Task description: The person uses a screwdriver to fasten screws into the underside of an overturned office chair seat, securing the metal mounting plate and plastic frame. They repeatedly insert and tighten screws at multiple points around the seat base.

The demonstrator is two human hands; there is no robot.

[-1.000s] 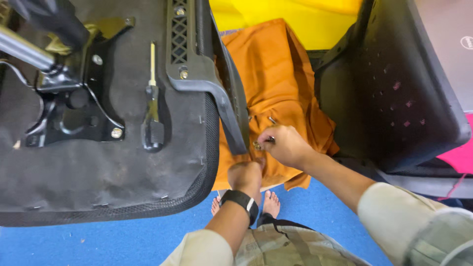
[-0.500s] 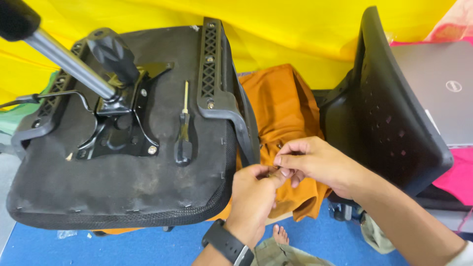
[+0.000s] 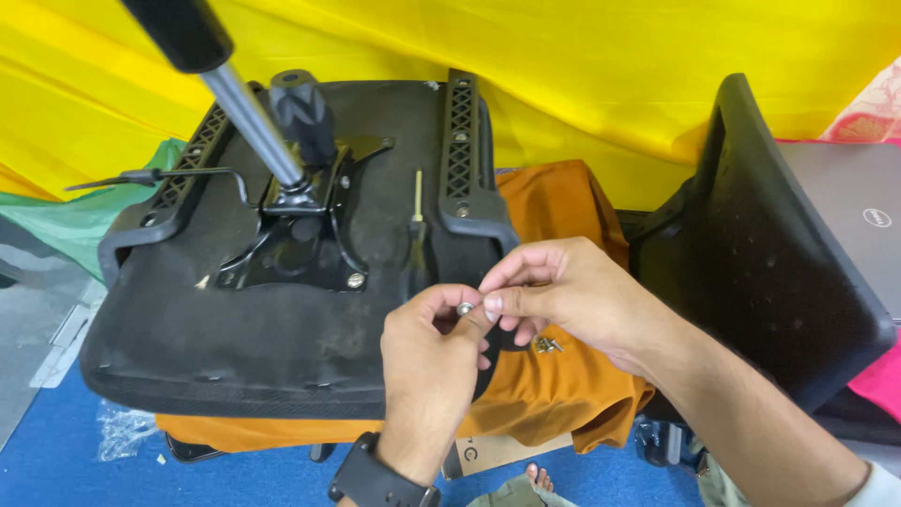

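Holding a small screw between both hands over an upturned chair seat.

Head view: the left hand point(image 3: 427, 371), with a dark wristwatch point(image 3: 380, 485) on its wrist, has its fingers curled together, the small silver screw point(image 3: 464, 308) sitting at their tips. The right hand point(image 3: 563, 296) meets it, thumb and forefinger pinched on the same screw. Both hands hover at the right front edge of the black chair seat point(image 3: 235, 338), which lies underside up, its metal mechanism plate point(image 3: 300, 253) and gas cylinder point(image 3: 249, 117) exposed. A screwdriver point(image 3: 418, 216) lies on the seat beside the right armrest bracket point(image 3: 465, 160). More loose screws point(image 3: 547, 345) rest on the orange cloth point(image 3: 554, 394) just below the right hand. A black chair backrest point(image 3: 770, 253) stands to the right.
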